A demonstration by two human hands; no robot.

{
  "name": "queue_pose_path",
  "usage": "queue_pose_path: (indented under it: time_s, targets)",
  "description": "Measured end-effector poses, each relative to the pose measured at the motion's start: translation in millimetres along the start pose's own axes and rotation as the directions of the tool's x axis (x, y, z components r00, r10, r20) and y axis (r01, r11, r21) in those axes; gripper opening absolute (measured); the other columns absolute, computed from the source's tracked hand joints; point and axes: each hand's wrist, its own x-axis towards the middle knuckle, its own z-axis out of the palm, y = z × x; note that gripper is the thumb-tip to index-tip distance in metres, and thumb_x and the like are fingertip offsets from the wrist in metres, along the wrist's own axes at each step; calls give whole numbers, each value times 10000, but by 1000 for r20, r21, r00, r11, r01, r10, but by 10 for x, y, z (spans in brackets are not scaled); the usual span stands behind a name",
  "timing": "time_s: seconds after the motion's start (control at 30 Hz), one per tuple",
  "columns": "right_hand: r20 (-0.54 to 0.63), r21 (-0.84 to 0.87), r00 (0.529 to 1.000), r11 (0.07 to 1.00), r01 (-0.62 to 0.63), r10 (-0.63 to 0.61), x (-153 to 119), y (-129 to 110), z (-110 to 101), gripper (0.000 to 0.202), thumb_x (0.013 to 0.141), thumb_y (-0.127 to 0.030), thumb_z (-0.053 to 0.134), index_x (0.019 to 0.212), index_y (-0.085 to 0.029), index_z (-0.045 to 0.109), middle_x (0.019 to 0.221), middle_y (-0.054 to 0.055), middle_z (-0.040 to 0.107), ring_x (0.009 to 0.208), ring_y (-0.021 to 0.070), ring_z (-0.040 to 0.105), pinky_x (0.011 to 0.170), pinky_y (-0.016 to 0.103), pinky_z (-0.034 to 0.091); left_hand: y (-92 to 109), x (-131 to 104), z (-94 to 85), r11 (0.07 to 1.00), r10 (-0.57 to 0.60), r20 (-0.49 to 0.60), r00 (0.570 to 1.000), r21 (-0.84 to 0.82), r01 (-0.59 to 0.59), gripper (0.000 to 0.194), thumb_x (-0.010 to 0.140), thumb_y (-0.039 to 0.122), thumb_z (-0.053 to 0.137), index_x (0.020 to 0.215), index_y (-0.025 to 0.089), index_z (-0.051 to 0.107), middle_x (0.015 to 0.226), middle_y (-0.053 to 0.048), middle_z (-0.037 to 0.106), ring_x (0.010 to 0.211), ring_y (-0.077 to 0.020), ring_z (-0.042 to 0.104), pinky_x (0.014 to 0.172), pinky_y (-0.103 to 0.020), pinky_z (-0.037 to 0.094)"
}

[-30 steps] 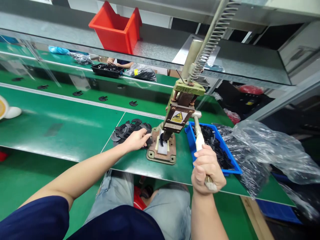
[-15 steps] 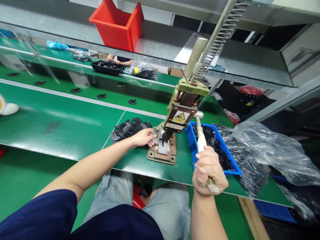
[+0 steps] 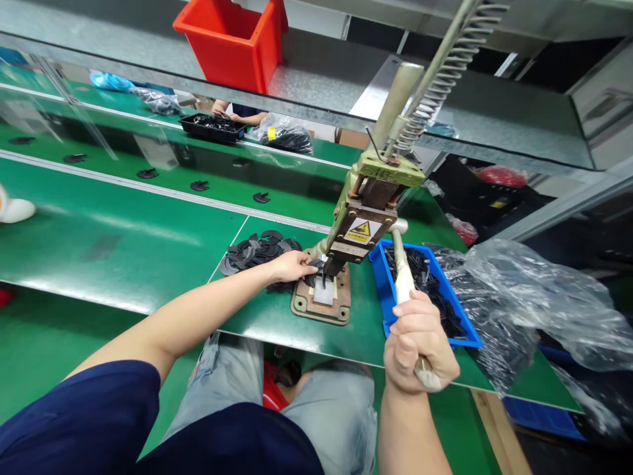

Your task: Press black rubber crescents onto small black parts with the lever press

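Observation:
In the head view, my left hand point(image 3: 293, 266) pinches a dark curved plastic piece point(image 3: 313, 272) at the tooling of a hand-lever press point(image 3: 362, 221). The piece lies partly over the press's base plate point(image 3: 300, 305), beside a pale metal block point(image 3: 324, 292). My right hand point(image 3: 422, 340) is wrapped around the press's lever handle point(image 3: 403, 277), which slants down toward me. Left of the press, a pile of dark curved pieces point(image 3: 252, 254) lies on the green bench, partly behind my left wrist.
Right of the press stands a blue tray point(image 3: 457, 313) of small black parts, beside clear plastic bags point(image 3: 539, 290). Several dark pieces lie in a row on the green strip behind. A red bin point(image 3: 232, 46) sits on the overhead shelf. Across the bench, another person's hands work at a black tray point(image 3: 212, 132).
My left hand has turned the curved piece, which now shows a darker face beside the tooling. My right hand stays on the lever handle. The whole view has shifted slightly.

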Motion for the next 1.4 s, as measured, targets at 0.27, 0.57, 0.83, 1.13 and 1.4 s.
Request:
queue_pose_path:
  time_s: [0.27, 0.57, 0.83, 1.13, 1.4]
  targets:
    - [-75, -1, 997, 1000, 3, -3, 3, 2, 67, 327, 859, -245, 652, 572, -205, 499, 573, -29, 566, 667, 188, 645, 910, 584, 554, 12, 109, 6, 968, -194, 111, 975, -141, 209, 380, 839, 401, 839, 762, 190, 532, 539, 29, 604, 501, -130, 638, 491, -208, 515]
    - [-73, -6, 997, 1000, 7, -7, 7, 5, 68, 325, 860, -227, 643, 572, -206, 494, 583, -35, 565, 666, 187, 640, 897, 591, 548, 207, 46, -25, 911, -342, 197, 919, -170, 376, 328, 830, 351, 863, 832, 172, 588, 599, -2, 658, 528, -129, 672, 533, -198, 568]
    - [0, -10, 1000, 1000, 6, -6, 32, -2, 26, 296, 837, -192, 650, 571, -200, 519, 598, -27, 582, 697, 194, 654, 912, 597, 551, 206, 142, -115, 960, -227, 242, 943, -105, 258, 267, 817, 291, 859, 859, 165, 628, 601, 31, 626, 519, -123, 667, 544, -204, 597]
    - [-41, 1, 999, 1000, 4, -4, -11, 4, 61, 316, 850, -221, 645, 568, -206, 502, 577, -33, 562, 675, 187, 648, 908, 583, 547, 209, 138, -84, 884, -417, 272, 867, -103, 457, 256, 864, 316, 819, 886, 154, 622, 598, -32, 667, 533, -167, 702, 536, -227, 598]
    - [-81, 131, 997, 991, -2, 13, 996, -54, 147, 209, 852, -359, 726, 981, -201, 678, 855, 14, 674, 860, 217, 716, 932, 514, 581, 275, 15, -26, 884, -379, 206, 902, -207, 418, 279, 891, 331, 800, 838, 158, 588, 617, -42, 685, 481, -130, 657, 515, -212, 572]
